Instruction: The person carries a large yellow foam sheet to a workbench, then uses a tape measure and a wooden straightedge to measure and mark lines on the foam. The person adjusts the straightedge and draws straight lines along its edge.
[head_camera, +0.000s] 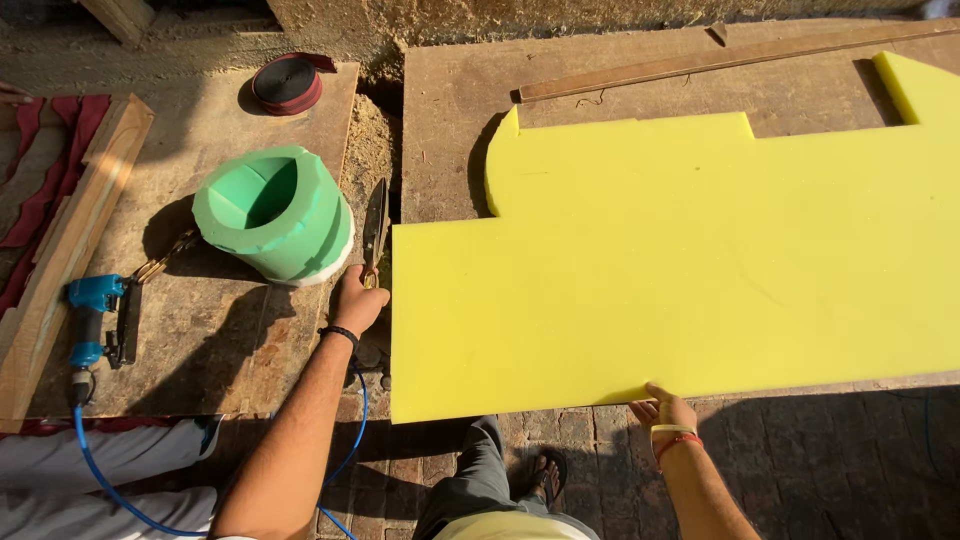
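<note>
Scissors point away, gripped by left hand.

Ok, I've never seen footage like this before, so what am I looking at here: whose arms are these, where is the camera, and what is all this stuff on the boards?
The camera sits on a person's head and looks down, so the two bare arms are that person's own. The left hand grips the handle of a pair of shears lying beside the big yellow foam sheet. The right hand holds that sheet's near edge. The sheet lies on a wooden board. To the left stand a roll of green foam, a blue air tool with a blue hose, and a dark red roll of tape.
</note>
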